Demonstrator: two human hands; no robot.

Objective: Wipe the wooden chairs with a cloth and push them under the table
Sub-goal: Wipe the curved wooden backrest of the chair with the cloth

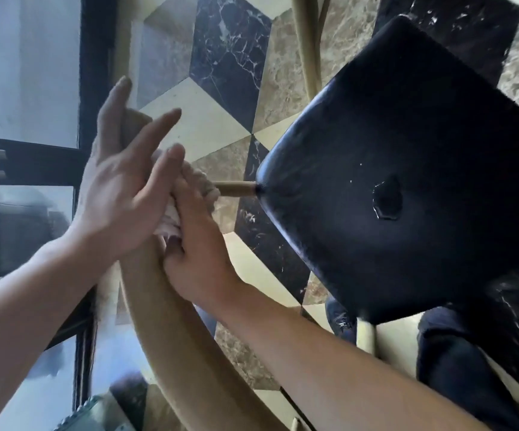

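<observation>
At the centre left of the frame the right hand (196,244) grips a pale cloth (171,217) against the curved wooden back rail of a chair (171,321). The left hand (121,188) lies over it, fingers straight, apparently resting on the rail. The chair's black padded seat (407,181) fills the right side. Below lies a marble-patterned floor (220,57), with a dark-framed glass pane (24,73) at the left edge.

cloth (171,217) mostly hidden between hands
</observation>
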